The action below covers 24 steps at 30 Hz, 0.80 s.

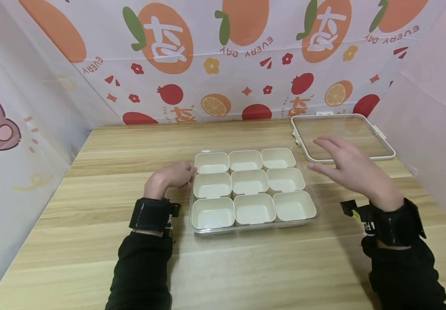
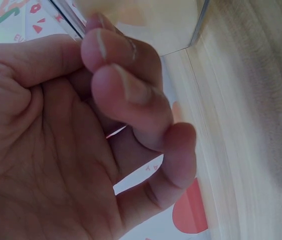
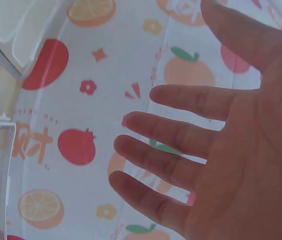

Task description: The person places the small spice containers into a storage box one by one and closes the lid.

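A clear box (image 1: pixel 192 215) with several cream cups (image 1: pixel 249 182) in three rows lies on the wooden table. My left hand (image 1: pixel 174 174) is at its left side, with bent fingertips right at the wall near the rim. In the left wrist view the fingers (image 2: pixel 136 95) curl in front of the box's wall (image 2: pixel 175 25), the thumb tip hidden behind them; whether they pinch the box I cannot tell. Raised right of the box, my right hand (image 1: pixel 352 170) holds nothing, its fingers straight and spread in the right wrist view. It overlaps the clear lid (image 1: pixel 343 133) in the head view.
The lid, with a cream rim and clips, lies at the table's back right. A fruit-print curtain (image 1: pixel 215 77) hangs along the table's back edge. Pale sheets stand at the left (image 1: pixel 25 107) and right (image 1: pixel 432 112) sides. The wooden table (image 1: pixel 91 241) extends in front of the box.
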Tool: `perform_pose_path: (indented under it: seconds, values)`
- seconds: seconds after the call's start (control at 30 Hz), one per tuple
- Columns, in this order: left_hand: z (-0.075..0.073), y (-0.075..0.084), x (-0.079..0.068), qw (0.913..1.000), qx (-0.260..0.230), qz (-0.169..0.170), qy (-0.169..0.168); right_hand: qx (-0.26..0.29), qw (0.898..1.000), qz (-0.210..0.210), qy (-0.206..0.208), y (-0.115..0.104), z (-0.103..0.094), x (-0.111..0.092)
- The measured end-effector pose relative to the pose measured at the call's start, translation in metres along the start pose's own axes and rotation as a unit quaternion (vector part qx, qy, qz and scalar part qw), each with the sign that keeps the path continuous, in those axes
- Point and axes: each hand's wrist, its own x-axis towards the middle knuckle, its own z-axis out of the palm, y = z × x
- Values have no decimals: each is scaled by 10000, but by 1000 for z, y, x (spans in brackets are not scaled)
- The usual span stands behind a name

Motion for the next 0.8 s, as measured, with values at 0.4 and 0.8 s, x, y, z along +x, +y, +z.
perform_pose_path:
  seconds: [0.4,0.8]
  values:
    - [1,-1,2,10000,8,5,-9,92,9987,352,352,28,-3,12]
    - [2,-1,0,10000,-60,-24,-22,24,9928,878,812,64,3,17]
